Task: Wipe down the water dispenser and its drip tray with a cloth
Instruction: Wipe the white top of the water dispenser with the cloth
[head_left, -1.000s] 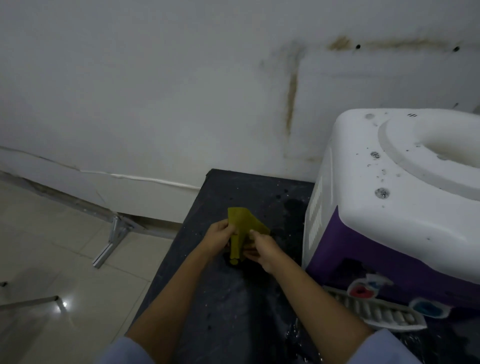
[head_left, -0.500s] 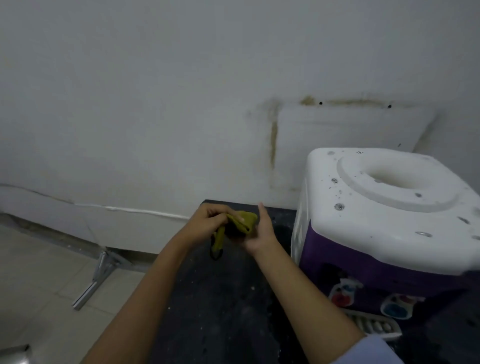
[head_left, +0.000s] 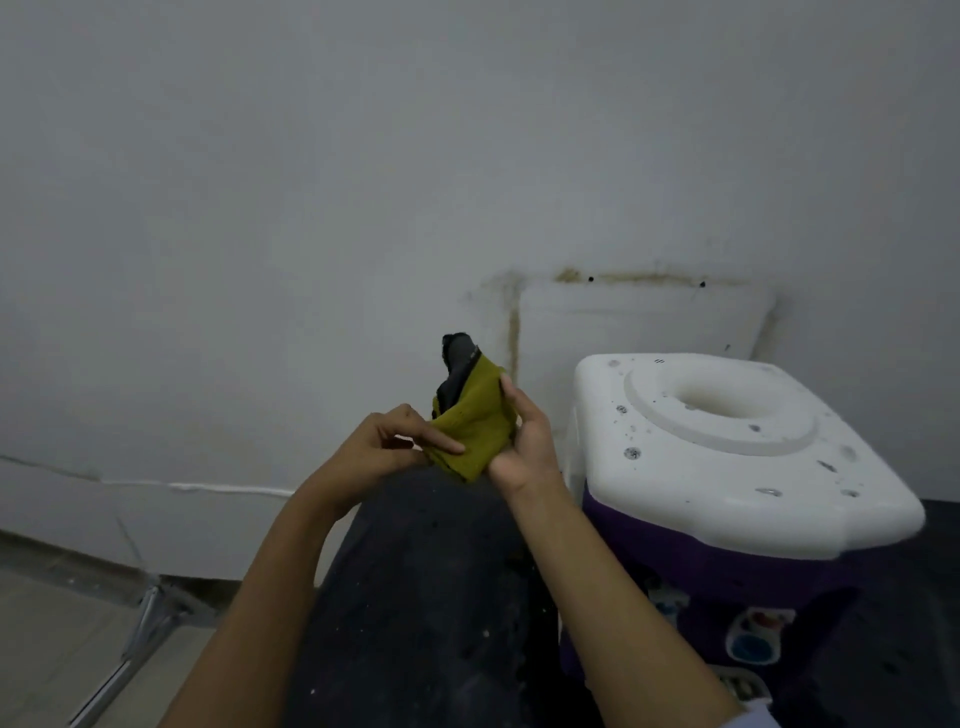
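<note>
Fingers (head_left: 441, 443) of the left hand (head_left: 384, 447) pinch the lower left edge of the yellow-green cloth (head_left: 475, 421), index finger laid straight across the fabric. Right hand (head_left: 524, 441) cups the cloth from the right, thumb pressed on its upper edge; its other fingers are hidden behind the fabric. Cloth is bunched and held in the air between both hands, above the far end of the dark speckled table (head_left: 415, 597). A dark grey bit sticks up at the cloth's top; cannot tell what it is. Water dispenser (head_left: 727, 441) stands on the table just right of the right hand, with a spotted white top and a purple body. Drip tray (head_left: 737, 688) sits low at its front, blurred. Stained white wall (head_left: 311, 208) stands behind.
</note>
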